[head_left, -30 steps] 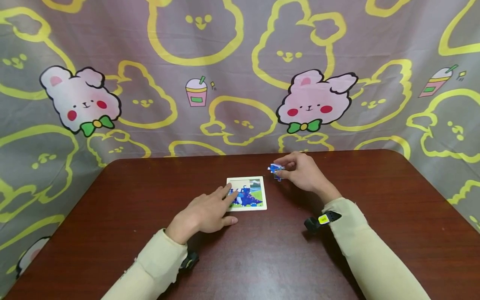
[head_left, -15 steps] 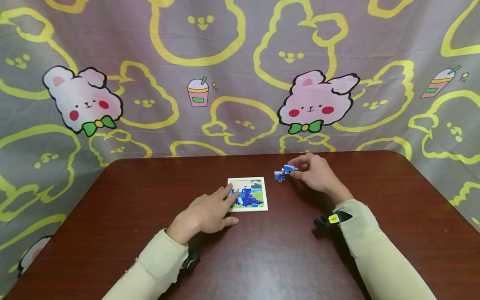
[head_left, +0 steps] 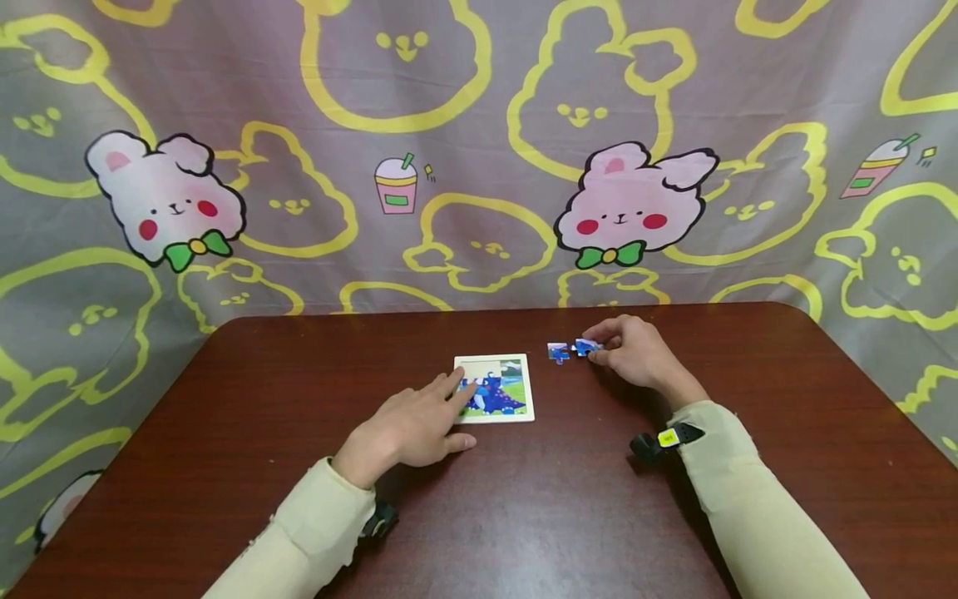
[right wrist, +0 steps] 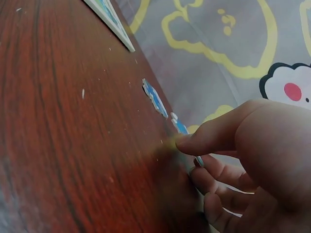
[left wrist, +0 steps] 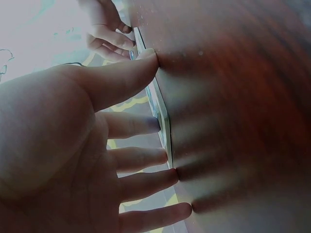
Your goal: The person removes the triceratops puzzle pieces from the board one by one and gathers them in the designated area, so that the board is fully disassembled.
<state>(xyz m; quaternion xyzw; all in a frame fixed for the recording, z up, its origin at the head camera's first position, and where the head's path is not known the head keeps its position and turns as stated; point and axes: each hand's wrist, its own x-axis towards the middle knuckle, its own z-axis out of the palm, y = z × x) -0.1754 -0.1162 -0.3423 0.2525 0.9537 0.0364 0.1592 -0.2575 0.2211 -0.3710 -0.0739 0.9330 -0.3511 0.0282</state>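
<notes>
My left hand [head_left: 412, 426] lies with fingers spread and fairly straight, its index and middle fingertips on the left side of a small jigsaw puzzle board [head_left: 530, 391]. The board has a cream frame and shows a blue dinosaur; a bare patch shows at its upper left. To the board's right, my right hand [head_left: 634, 353] pinches a blue puzzle piece [head_left: 585, 347] between thumb and fingers, down at the table surface. A second blue puzzle piece [head_left: 557, 353] lies flat just left of it. In the right wrist view, the thumb partly hides the pinched puzzle piece [right wrist: 179, 124].
The dark reddish-brown wooden table [head_left: 479, 516] has rounded far corners. Directly behind its far edge hangs a grey curtain [head_left: 464, 166] printed with yellow outlines and rabbit faces. Black straps with small devices sit at both wrists.
My right hand has shifted right and lowered its puzzle piece to the table, apart from the second piece, which now shows fully. The left hand has stayed on the board.
</notes>
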